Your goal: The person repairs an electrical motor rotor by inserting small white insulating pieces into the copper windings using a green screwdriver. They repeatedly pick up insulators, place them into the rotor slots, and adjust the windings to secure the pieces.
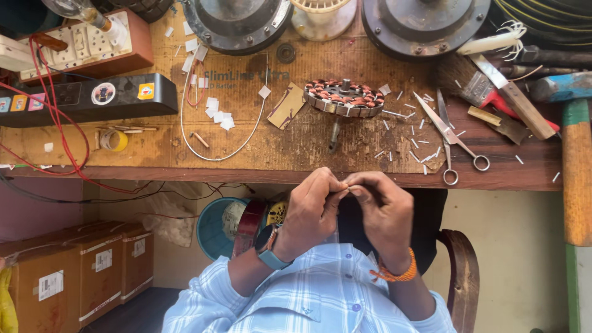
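Head view: I've got both hands up close just below the bench edge. Left hand and right hand meet fingertip to fingertip, both pinched narrow on sth tiny and pale. Too small to tell what it is, prob a bit of sleeve or wire. It sits between the thumbs, near the bench edge, well apart from the wound stator lying on the bench top w/ copper coils showing.

Scissors lie open to the right of the stator, cut white snippets scattered around them. A white wire loop lies left of it.

Step, as I judge: fine prep of a small piece by hand, stator untouched. Next move needs a steady pinch and both fingertips kept aligned.
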